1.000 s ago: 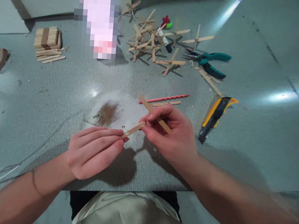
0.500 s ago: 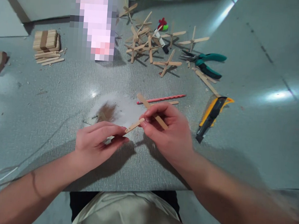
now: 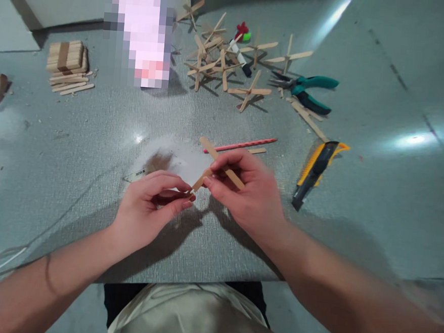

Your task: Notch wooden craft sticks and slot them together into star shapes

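Note:
Between my two hands a short wooden craft stick (image 3: 202,180) slants, with a small pale spot, perhaps a notch, close to my left fingertips. The thumb and fingers of my left hand (image 3: 155,200) pinch its lower end. My right hand (image 3: 245,186) grips the upper end with thumb and forefinger. A second craft stick (image 3: 208,146) passes crosswise through the right hand's fingers, its far end sticking out up and to the left. Just beyond that hand lie a red pencil (image 3: 242,144) and another stick (image 3: 257,150), partly hidden.
Crossed-stick pieces (image 3: 249,92) stand at the back, around a white marker (image 3: 239,58). Green-handled pliers (image 3: 313,86) and a yellow utility knife (image 3: 316,168) lie to the right. A bundle of sticks (image 3: 73,57) sits at back left. A pixelated object (image 3: 145,34) stands beside it.
The short stick has tilted more steeply. My right fingers now cover more of its upper part, and my left fingers are at its lower end. The view has shifted slightly.

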Tool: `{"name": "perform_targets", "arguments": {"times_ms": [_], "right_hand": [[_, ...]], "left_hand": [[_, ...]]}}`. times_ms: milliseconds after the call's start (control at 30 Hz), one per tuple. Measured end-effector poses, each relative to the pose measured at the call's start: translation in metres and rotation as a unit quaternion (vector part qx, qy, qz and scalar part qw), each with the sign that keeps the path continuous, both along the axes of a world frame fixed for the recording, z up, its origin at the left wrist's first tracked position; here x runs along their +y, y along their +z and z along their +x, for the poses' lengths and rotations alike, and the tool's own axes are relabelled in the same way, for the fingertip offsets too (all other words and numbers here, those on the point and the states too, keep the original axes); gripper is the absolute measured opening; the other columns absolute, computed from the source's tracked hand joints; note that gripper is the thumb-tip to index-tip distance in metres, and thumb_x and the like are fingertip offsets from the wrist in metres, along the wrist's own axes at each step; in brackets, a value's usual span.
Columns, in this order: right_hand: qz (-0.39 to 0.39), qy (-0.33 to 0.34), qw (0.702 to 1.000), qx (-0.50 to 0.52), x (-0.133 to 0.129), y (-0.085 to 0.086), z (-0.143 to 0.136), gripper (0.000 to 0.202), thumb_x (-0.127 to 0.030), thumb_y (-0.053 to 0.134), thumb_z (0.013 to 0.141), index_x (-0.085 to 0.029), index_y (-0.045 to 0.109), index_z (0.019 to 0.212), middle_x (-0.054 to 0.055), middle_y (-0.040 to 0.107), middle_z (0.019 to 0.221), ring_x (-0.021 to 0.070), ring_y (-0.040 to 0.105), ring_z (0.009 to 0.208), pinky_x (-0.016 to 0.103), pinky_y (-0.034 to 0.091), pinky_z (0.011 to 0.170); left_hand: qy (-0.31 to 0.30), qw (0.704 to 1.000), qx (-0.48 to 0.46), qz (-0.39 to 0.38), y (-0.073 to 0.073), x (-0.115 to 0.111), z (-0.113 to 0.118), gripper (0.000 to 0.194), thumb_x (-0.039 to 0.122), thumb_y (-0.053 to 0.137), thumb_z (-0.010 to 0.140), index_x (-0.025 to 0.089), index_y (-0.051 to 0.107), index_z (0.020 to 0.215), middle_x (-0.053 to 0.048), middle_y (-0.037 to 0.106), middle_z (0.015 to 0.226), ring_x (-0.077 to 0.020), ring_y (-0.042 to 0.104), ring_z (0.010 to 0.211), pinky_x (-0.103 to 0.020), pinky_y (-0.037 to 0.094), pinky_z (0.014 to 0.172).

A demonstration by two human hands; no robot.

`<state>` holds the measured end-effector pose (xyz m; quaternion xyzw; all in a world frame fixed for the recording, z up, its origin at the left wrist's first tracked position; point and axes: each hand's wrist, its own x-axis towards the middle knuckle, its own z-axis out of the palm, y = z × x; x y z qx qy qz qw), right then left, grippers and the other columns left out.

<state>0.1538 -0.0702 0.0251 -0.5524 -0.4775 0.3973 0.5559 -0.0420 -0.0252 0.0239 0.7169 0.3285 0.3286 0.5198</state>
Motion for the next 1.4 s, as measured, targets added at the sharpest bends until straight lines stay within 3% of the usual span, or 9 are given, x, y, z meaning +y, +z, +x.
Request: {"name": "perform_targets", "arguments": {"times_ms": [167,367,933,1400], "right_hand": [[-0.009,0.007,1.0,-0.006,0.0001,0.0008,0.0,0.017,-0.02,0.073,0.08,-0.024,0.058,0.086,-0.004,0.063,0.077,0.0116,0.064,0.069,0.026,0.055,0.064],[-0.013,0.005,1.0,0.007,-0.0017,0.0027,-0.0011,0.017,-0.02,0.074,0.079,-0.024,0.058,0.086,-0.004,0.063,0.077,0.0116,0.064,0.069,0.026,0.054,0.063],[-0.023,0.025,0.999,0.026,-0.0029,0.0036,-0.002,0.02,-0.02,0.075,0.079,-0.025,0.058,0.086,-0.004,0.065,0.077,0.0116,0.064,0.068,0.027,0.056,0.066],[-0.065,0.071,0.991,0.093,-0.0043,-0.0033,-0.0072,0.021,-0.021,0.076,0.077,-0.023,0.059,0.088,-0.003,0.066,0.082,0.0123,0.065,0.075,0.028,0.06,0.072]], "left_hand": [[-0.031,0.974,0.072,0.214,0.0018,0.0022,-0.0021,0.014,0.014,0.076,0.088,0.022,0.073,0.099,-0.001,0.071,0.095,-0.008,0.068,0.074,-0.017,0.057,0.062],[-0.028,0.948,0.103,0.299,-0.0008,0.0019,-0.0034,0.012,0.015,0.073,0.091,0.021,0.072,0.102,-0.002,0.072,0.097,-0.0082,0.068,0.076,-0.018,0.055,0.066],[-0.04,0.96,0.093,0.263,-0.0017,0.0058,-0.0033,0.009,0.013,0.073,0.091,0.019,0.068,0.095,-0.001,0.072,0.095,-0.0091,0.069,0.08,-0.019,0.057,0.071],[-0.056,0.944,0.133,0.296,-0.0007,0.0067,-0.0012,0.011,0.009,0.059,0.098,0.019,0.063,0.099,-0.002,0.071,0.096,-0.0106,0.07,0.083,-0.021,0.059,0.073]]}}
